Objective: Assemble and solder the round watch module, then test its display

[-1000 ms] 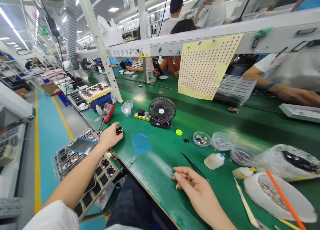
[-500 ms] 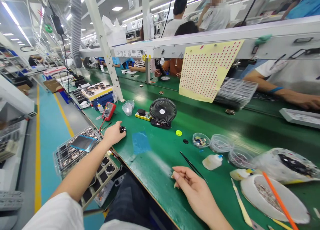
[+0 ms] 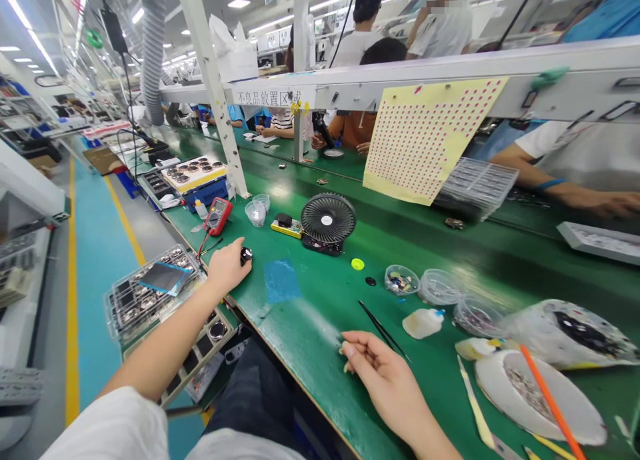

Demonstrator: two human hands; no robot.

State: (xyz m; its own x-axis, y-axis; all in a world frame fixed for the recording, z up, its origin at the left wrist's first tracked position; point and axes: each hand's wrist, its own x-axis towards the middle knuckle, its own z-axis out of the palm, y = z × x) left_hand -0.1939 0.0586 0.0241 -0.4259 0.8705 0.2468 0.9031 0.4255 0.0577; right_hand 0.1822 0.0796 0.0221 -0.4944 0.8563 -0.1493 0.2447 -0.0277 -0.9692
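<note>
Because the round black part (image 3: 245,255) is caught only by the ends of the thumb and fingers, not far from the near-left edge of the green surface (image 3: 280,323), a slack pinch could let it slip and roll, perhaps over the edge toward the plastic tray (image 3: 113,323). Its shiny face could also smudge if the fingertips rub across it. Near it is a red multimeter (image 3: 219,217), whose red lead (image 3: 203,245) could snag were the wrist to swing outward. On the other side, black tweezers (image 3: 383,330) lie just beside the right grip (image 3: 385,373), so a careless sideways sweep could knock them into the white bottle (image 3: 424,323).

As for hold, the left grip (image 3: 227,267) is closed on the part, thumb and fingers bent about it; whether the part is lifted or rests on the surface, I cannot tell. The right grip is loosely curled, thumb tip and index close together; whether they meet, or pinch something small, I cannot make out. Blue film (image 3: 281,280) lies between the two, touched by neither
</note>
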